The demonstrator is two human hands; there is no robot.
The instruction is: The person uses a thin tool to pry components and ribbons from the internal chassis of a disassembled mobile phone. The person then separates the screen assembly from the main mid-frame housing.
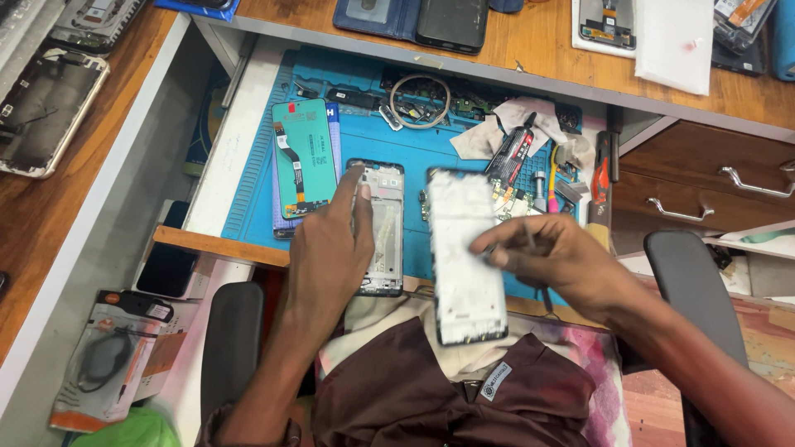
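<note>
The right hand (pixel 546 252) pinches the white phone panel (pixel 465 257), lying lengthwise over the table's near edge, while the left hand (pixel 331 240) rests open-fingered on the phone frame (pixel 383 228) just beside it.

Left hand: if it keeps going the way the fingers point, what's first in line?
The left hand points up and away along the phone frame it rests on. Past that frame's top edge lies bare blue mat, then probably the wire ring; depth is unclear.

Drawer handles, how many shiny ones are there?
2. Both are on the brown wooden drawers at the right: the upper handle near the picture's edge, the lower handle just below and left of it. More may be out of view.
</note>
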